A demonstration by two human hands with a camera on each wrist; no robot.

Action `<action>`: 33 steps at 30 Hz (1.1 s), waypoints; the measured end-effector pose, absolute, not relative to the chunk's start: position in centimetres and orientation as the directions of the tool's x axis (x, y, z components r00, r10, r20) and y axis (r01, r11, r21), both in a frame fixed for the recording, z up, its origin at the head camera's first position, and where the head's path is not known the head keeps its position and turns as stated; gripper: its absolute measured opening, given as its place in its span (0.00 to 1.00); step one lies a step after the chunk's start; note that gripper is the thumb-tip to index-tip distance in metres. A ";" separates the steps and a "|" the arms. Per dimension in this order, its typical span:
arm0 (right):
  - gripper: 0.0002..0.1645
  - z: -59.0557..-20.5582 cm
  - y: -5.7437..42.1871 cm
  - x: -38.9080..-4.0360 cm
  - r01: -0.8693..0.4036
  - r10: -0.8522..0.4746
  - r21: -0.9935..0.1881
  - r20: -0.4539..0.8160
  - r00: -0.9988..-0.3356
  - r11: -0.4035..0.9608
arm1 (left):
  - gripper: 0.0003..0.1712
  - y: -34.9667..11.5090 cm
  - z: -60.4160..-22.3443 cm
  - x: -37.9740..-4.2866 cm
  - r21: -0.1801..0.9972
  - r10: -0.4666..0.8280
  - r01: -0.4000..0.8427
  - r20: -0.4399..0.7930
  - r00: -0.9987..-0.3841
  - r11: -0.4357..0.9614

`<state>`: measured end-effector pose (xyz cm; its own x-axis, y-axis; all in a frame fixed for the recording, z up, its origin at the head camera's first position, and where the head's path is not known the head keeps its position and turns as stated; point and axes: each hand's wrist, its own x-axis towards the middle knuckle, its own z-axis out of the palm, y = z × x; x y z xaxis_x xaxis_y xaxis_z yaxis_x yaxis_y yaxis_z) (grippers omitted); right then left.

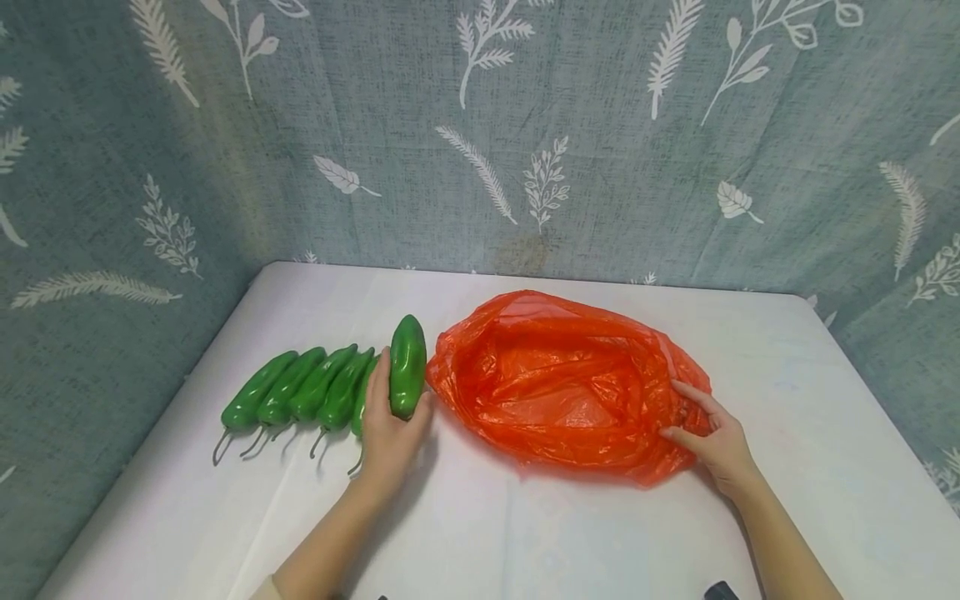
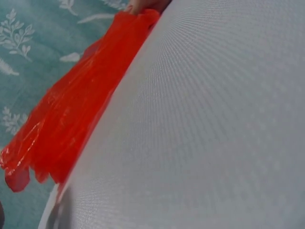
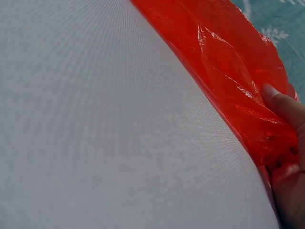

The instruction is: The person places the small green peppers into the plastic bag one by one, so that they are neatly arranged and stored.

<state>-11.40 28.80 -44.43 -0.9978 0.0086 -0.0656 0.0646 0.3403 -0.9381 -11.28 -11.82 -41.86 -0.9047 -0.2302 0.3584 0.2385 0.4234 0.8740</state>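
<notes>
My left hand [image 1: 393, 437] grips a green pepper [image 1: 408, 362] between thumb and fingers, its tip pointing to the back of the table. Just left of that hand, several more green peppers [image 1: 303, 392] lie slanted in a row, stems toward me; the nearest is partly hidden by the hand. A red plastic bag [image 1: 570, 442] lies in the middle with its mouth spread wide. My right hand [image 1: 723, 450] pinches the bag's right edge, and in the right wrist view the thumb [image 3: 283, 105] presses on the red film. The left wrist view shows the bag's side [image 2: 81, 109] but no pepper.
Everything lies on a white-covered table [image 1: 480, 542]. A grey-green cloth with white leaf prints [image 1: 600, 167] hangs behind the table and along its left and right sides.
</notes>
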 end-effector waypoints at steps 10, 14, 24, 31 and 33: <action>0.40 -44.4 28.7 -11.4 0.069 0.020 -0.936 -0.067 -0.998 0.346 | 0.43 -11.6 -40.4 -11.2 0.884 -0.203 0.198 0.306 -0.930 0.424; 0.41 -44.3 28.6 -11.4 0.070 0.013 -0.939 -0.070 -0.997 0.336 | 0.44 -11.5 -39.7 -11.3 0.908 -0.162 0.194 0.269 -0.949 0.370; 0.42 -44.4 28.7 -11.5 0.073 0.014 -0.926 -0.073 -0.997 0.371 | 0.42 -10.9 -38.2 -12.1 0.908 0.015 0.271 0.282 -0.959 0.319; 0.41 -44.5 28.9 -11.5 0.068 0.022 -0.920 -0.064 -0.998 0.387 | 0.40 -10.1 -37.1 -13.4 0.854 0.216 0.407 0.352 -0.911 0.325; 0.41 -44.5 28.9 -11.5 0.068 0.020 -0.920 -0.065 -0.998 0.387 | 0.38 -10.0 -36.5 -14.0 0.848 0.275 0.420 0.341 -0.899 0.322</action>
<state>-11.51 28.95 -44.49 -0.9977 0.0199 -0.0654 0.0680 0.3870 -0.9196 -14.01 -9.99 -36.53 -0.8990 0.2747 0.3412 0.4204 0.3220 0.8483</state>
